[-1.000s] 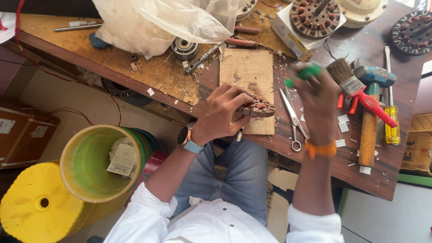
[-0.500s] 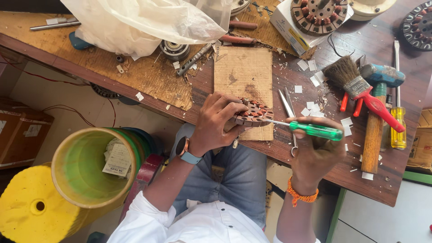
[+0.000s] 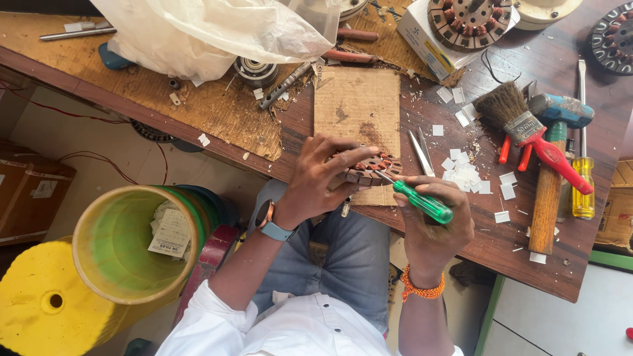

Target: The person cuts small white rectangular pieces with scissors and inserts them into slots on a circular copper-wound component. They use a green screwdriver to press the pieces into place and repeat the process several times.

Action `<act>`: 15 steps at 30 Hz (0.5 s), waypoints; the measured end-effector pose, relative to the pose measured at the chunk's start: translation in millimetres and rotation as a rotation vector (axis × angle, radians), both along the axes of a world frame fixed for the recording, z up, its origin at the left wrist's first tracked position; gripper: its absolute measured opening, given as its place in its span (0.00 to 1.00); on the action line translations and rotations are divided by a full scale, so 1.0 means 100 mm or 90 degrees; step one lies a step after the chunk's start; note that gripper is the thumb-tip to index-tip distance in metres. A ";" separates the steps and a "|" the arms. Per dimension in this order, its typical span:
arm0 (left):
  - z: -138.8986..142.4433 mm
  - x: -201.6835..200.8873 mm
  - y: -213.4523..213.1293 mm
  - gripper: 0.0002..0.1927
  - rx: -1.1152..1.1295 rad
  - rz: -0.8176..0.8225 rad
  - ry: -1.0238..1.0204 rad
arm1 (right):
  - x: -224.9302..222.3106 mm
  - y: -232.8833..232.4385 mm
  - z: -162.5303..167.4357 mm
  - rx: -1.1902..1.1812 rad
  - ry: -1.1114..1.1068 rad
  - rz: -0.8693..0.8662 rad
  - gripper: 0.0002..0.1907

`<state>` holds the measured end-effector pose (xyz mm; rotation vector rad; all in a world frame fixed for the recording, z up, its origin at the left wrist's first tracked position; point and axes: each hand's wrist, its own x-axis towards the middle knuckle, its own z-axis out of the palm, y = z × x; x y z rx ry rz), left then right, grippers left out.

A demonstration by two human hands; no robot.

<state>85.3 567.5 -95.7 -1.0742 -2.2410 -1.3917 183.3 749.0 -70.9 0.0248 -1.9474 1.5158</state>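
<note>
My left hand [image 3: 316, 181] grips the small motor stator [image 3: 372, 170] at the counter [image 3: 461, 250] edge, fingers curled over its top. My right hand [image 3: 435, 221], fingers wrapped tight, holds the green-handled screwdriver [image 3: 422, 201], tip in the copper windings. Windings appear mostly still seated; paper insulation scraps [image 3: 468, 175] lie nearby, so prying seems underway, not finished.

We are at a repair workshop bench [image 3: 198, 112]: worn, scarred wood littered with paper scraps. Right of the right hand [image 3: 432, 221] lie a hammer [image 3: 550, 171], brush [image 3: 521, 122] and yellow screwdriver [image 3: 583, 184]. Beyond the hands sit wound motor stators [image 3: 469, 23], a bearing [image 3: 250, 69] and a plastic bag [image 3: 211, 33].
</note>
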 end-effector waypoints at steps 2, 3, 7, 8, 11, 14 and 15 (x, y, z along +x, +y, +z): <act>0.02 -0.02 -0.01 0.27 -0.006 -0.020 0.010 | 0.00 -0.02 0.04 0.023 -0.016 -0.026 0.16; 0.02 -0.03 -0.01 0.26 -0.011 -0.029 0.010 | -0.01 -0.03 0.06 0.035 -0.025 -0.038 0.16; 0.02 -0.09 -0.02 0.20 -0.029 -0.054 0.002 | -0.14 -0.02 0.15 0.012 -0.015 0.039 0.13; 0.02 -0.10 -0.03 0.19 -0.034 -0.058 -0.003 | -0.16 0.00 0.17 0.019 -0.028 0.047 0.13; 0.01 -0.10 -0.06 0.22 -0.039 -0.064 0.006 | -0.15 0.04 0.24 0.040 -0.086 0.060 0.14; -0.01 -0.13 -0.11 0.27 -0.006 -0.145 0.013 | -0.10 0.05 0.24 0.016 -0.113 0.081 0.14; -0.02 -0.14 -0.12 0.28 0.022 -0.145 -0.003 | -0.08 0.05 0.23 0.001 -0.115 0.089 0.14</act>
